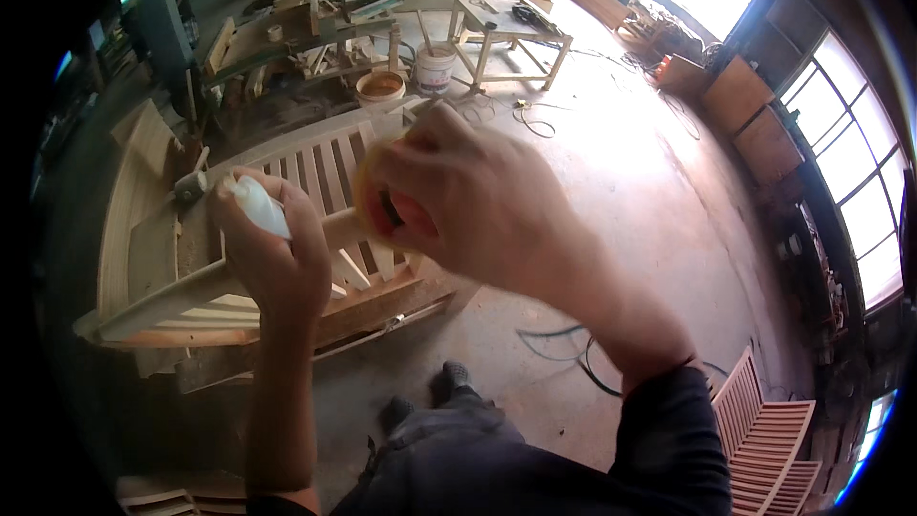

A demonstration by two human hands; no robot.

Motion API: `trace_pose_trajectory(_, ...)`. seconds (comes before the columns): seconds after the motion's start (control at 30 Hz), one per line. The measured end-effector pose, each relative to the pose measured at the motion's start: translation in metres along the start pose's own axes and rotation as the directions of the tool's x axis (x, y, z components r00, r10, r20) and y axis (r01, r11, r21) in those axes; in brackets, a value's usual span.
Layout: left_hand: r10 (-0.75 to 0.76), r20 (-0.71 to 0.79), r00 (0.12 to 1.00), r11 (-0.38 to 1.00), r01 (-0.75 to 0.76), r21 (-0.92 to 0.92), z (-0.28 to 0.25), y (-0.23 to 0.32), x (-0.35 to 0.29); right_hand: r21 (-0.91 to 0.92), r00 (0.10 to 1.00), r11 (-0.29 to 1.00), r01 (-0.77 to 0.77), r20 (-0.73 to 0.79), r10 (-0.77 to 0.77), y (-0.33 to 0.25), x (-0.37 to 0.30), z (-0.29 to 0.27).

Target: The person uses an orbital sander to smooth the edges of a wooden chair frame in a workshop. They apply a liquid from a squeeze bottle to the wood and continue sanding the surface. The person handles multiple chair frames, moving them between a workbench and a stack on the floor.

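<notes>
My left hand (291,253) is closed around a small whitish plastic bottle (260,206), its narrow tip by my thumb. My right hand (478,186), slightly blurred, grips a rounded yellow-and-red thing (413,216) with a dark part; its kind is hard to make out. Both hands are over an unfinished wooden slatted bench (330,170). A long rounded wooden rail (186,289) runs along its near side, passing behind both hands. Whether the right hand's thing touches the rail, I cannot tell. Beside the bench's left end panel (134,210) lies a mallet (191,186).
Two buckets (380,86) stand beyond the bench, near a small wooden table (511,33) with cables on it. Hoses (597,373) and cords lie on the floor at right. A finished-looking slatted bench (769,430) stands at lower right. Timber piles (306,48) fill the back left.
</notes>
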State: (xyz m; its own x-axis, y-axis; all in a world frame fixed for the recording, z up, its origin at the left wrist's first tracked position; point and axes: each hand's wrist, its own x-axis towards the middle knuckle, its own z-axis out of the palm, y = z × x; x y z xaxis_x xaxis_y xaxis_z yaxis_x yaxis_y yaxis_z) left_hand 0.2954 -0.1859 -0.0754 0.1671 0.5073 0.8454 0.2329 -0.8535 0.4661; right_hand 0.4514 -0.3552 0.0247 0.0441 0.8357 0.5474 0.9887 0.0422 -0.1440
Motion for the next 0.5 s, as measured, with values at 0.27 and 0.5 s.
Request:
trace_pose_trajectory(0.27,0.125,-0.012,0.992,0.909,-0.109,0.402,0.006,0.010,-0.002,0.207,0.599,0.965,-0.161,0.798,-0.072,0.069,0.130,0.013)
trace_pose_trajectory(0.5,0.344,-0.065,0.937,0.833,-0.272,0.482,0.017,0.012,0.004,0.244,0.125,0.846,-0.475,0.970,-0.209,0.143,0.130,0.119)
